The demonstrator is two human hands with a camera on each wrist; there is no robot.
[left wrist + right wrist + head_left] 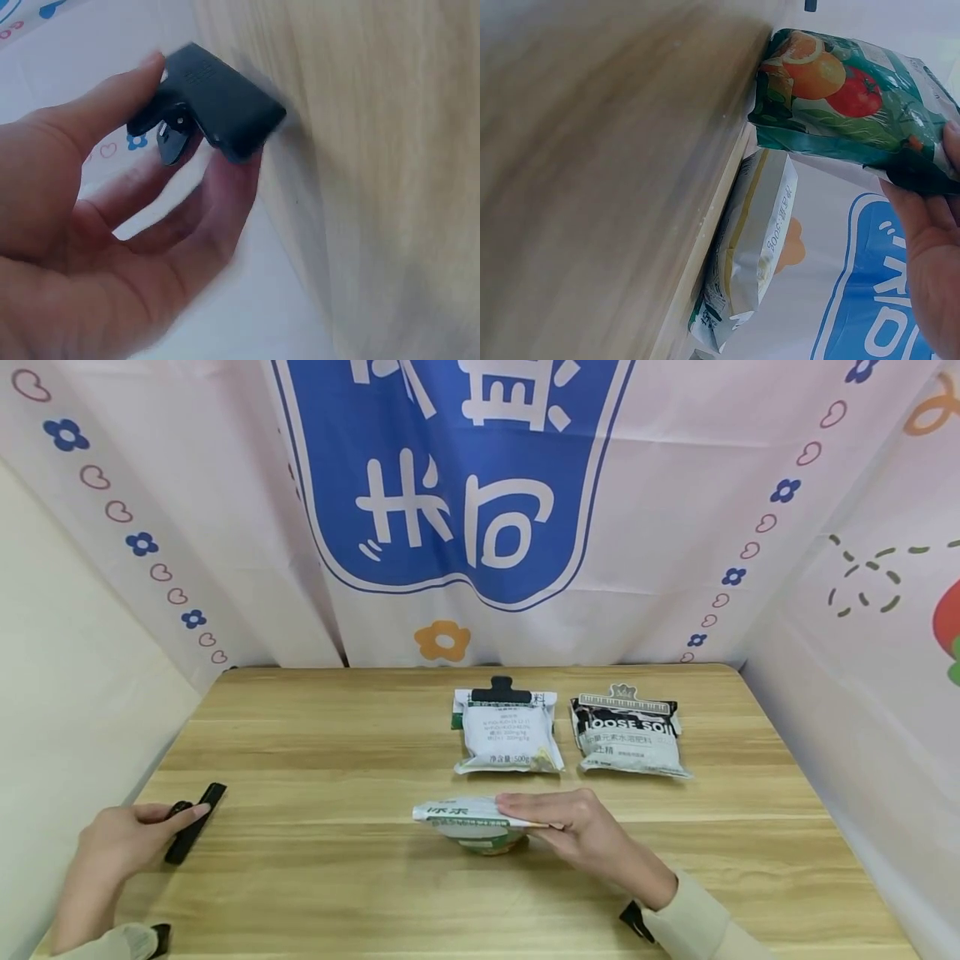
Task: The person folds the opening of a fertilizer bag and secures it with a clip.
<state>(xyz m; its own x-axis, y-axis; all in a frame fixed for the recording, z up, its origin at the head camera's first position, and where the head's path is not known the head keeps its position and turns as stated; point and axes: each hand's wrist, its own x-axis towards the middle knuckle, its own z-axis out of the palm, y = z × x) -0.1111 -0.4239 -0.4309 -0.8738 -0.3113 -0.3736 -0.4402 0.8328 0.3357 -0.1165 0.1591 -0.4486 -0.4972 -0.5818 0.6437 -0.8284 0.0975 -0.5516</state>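
Observation:
On the left side of the table, my left hand pinches a black bag clip between thumb and fingers. The left wrist view shows the clip's long bar pointing away from the palm. Near the table's middle, my right hand grips the top edge of a green and white fertilizer bag, thumb and fingers on opposite sides. This bag stands upright, its top edge toward the head camera. Oranges, a tomato and greens are printed on its front in the right wrist view.
Behind the held bag lies a white 500g bag with a black clip across its top. Right of it is a black and white LOOSE SOIL bag with a ruler-marked clip. A printed curtain hangs at the wooden table's back edge.

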